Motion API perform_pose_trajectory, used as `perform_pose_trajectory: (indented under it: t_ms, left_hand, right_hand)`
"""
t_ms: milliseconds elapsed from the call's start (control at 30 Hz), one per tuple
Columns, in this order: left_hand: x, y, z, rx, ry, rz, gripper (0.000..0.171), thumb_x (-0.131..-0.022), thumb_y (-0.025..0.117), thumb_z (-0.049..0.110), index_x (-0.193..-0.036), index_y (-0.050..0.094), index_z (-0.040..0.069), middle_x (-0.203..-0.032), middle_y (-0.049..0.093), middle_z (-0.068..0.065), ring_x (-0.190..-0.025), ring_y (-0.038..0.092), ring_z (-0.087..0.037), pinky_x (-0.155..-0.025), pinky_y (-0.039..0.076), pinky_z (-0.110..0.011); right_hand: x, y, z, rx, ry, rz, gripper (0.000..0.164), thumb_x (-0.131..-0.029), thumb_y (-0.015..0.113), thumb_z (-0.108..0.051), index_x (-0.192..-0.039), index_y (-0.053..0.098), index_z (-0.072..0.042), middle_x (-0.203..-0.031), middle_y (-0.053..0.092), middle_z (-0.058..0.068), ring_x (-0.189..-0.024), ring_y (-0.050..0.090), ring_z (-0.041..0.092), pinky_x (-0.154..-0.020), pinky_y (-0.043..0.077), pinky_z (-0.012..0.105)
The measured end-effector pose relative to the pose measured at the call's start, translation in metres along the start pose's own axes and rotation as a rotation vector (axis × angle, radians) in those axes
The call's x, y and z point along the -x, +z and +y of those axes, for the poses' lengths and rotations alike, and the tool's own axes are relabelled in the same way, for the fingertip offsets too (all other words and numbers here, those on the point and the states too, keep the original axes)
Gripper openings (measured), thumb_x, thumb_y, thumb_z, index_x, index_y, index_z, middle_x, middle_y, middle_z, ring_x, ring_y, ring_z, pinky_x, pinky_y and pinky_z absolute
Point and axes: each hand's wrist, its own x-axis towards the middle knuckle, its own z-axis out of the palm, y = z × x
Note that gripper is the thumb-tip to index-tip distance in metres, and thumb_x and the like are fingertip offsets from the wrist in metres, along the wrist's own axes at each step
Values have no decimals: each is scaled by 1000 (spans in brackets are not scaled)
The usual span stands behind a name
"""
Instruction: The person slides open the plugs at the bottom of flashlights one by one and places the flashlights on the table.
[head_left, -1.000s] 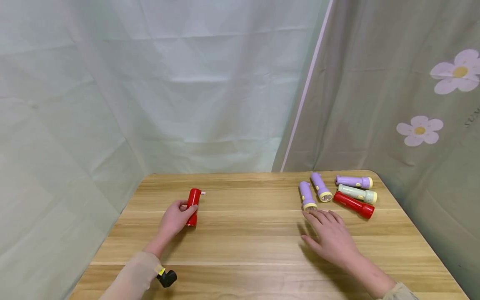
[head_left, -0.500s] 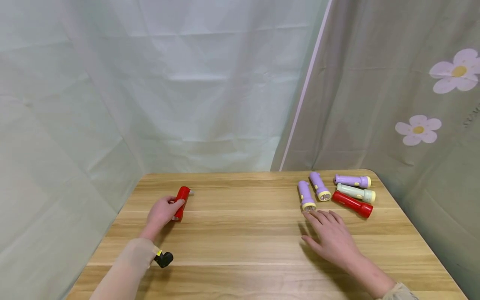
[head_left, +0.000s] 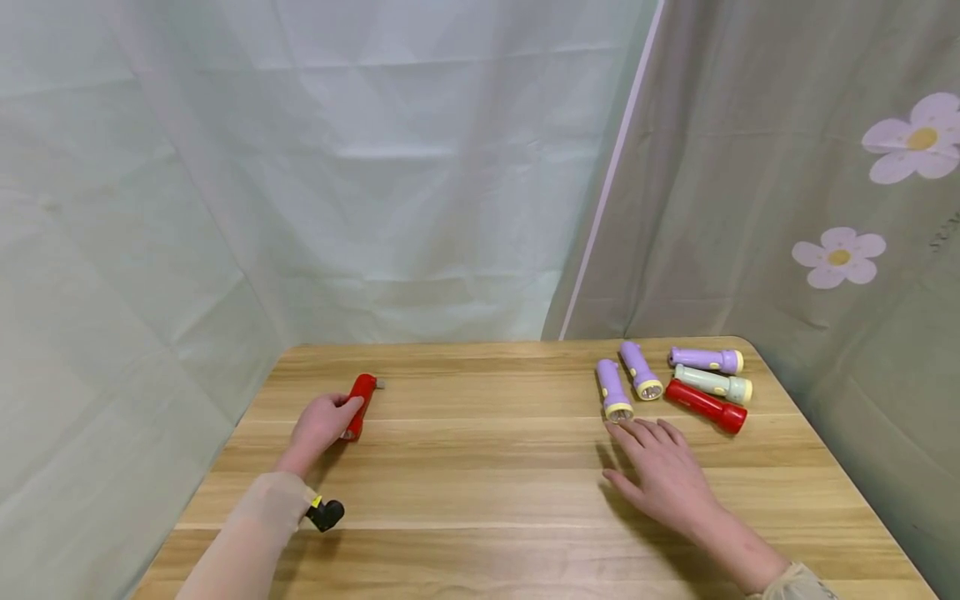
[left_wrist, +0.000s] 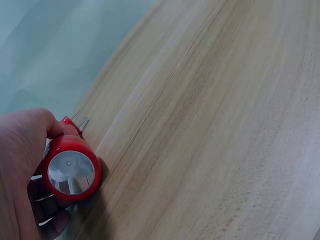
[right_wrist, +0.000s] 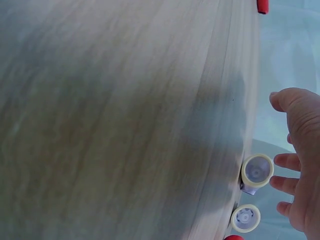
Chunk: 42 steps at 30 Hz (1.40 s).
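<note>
The head view gives me, leftmost, the left hand (head_left: 321, 423), thumb and curled fingers gripping a glossy red, tube-shaped flashlight (head_left: 363, 395) over the left part of the wood-grain table (head_left: 480, 483). Grey metal prongs (head_left: 380, 384) stick out at its far end. On my left wrist feed, its round clear lens (left_wrist: 71, 171) faces the camera; whether it touches the tabletop I cannot tell. A small black device (head_left: 326, 514) sits at that wrist.

Well to the right, I see the back of the right hand (head_left: 663, 479), fingers slightly spread and thumb apart. Its fingertips are just beside the yellow-rimmed end of a lilac cylindrical flashlight (head_left: 611, 385); I can't make out contact. Next lies a second lilac flashlight (head_left: 636, 365). Farthest right, three lie side by side: a third lilac flashlight (head_left: 699, 359), a pale green flashlight (head_left: 705, 382) and a dark-red flashlight (head_left: 703, 403).
</note>
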Motion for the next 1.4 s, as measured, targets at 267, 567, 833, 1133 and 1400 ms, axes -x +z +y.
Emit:
perform_pose_trajectory:
  t_ms: [267,567,833,1133,1400]
  left_hand:
    - [1,-3,-3,-107,25,35,84,-104,39,60,-151,37,-10,-145,46,-35,-125,51,-47,-104,41,-60]
    - [5,-5,9,-291,132,162,85,-101,42,62,-155,34,-4,-151,38,-35,-135,36,-57,-105,31,-71]
    - [17,5,40,-318,314,200,76,-101,53,55,-155,39,3,-145,47,-30,-130,42,-54,-107,29,-70]
    - [33,25,73,-306,488,180,73,-99,60,53,-153,44,7,-146,51,-23,-136,42,-48,-112,25,-66]
    - [53,39,98,-322,613,125,70,-96,65,49,-152,48,9,-147,52,-16,-136,45,-40,-114,29,-60]
  right_hand:
    - [-1,-4,2,-6,6,6,72,-84,79,-48,-142,59,-10,-134,63,12,-124,55,37,-110,30,62]
    - [4,-14,18,15,15,29,69,-83,80,-43,-140,61,-9,-130,64,14,-122,56,39,-106,33,64]
    - [10,-24,35,23,89,31,67,-83,81,-41,-138,62,-8,-131,64,16,-123,55,42,-103,34,64]
    - [9,-30,53,25,138,56,65,-84,80,-37,-138,61,-6,-131,64,17,-122,54,44,-101,33,65]
    - [9,-37,76,30,224,71,59,-87,79,-35,-135,61,-6,-126,63,21,-118,53,47,-96,32,66]
